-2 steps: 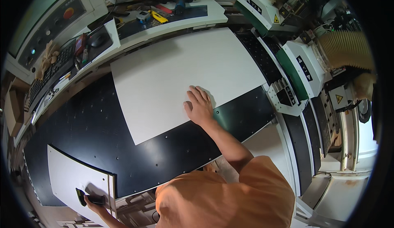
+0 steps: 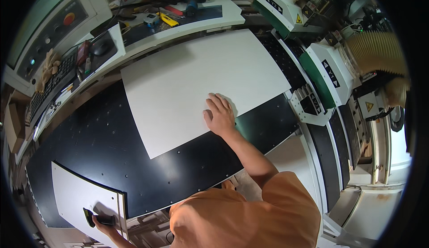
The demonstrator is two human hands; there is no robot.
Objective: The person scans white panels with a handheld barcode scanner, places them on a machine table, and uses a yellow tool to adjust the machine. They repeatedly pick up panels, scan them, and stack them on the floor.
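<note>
My right hand (image 2: pixel 220 116) lies on the near edge of a large white rectangular panel (image 2: pixel 192 74), fingers stretched out and thumb apart. The panel rests flat on a black machine table (image 2: pixel 161 176). At the lower left my left hand (image 2: pixel 103 228) is wrapped round the grip of a black handheld device (image 2: pixel 103 219), which looks like a barcode scanner. It is over a smaller white panel (image 2: pixel 76 194) with dark edges and small holes, at the table's near left corner. The hand hides part of the grip.
Machine heads with green guards (image 2: pixel 315 78) and a ribbed hose (image 2: pixel 377 54) stand at the right. Behind the panel, a shelf holds a yellow cutter (image 2: pixel 168 19) and a blue power tool (image 2: pixel 193 2). A keyboard (image 2: pixel 53 78) and control panel (image 2: pixel 53 31) are at the left.
The large panel has slid slightly to the right on the table, with my right hand on it. My left hand keeps its hold on the handheld device. The view has shifted a little.
</note>
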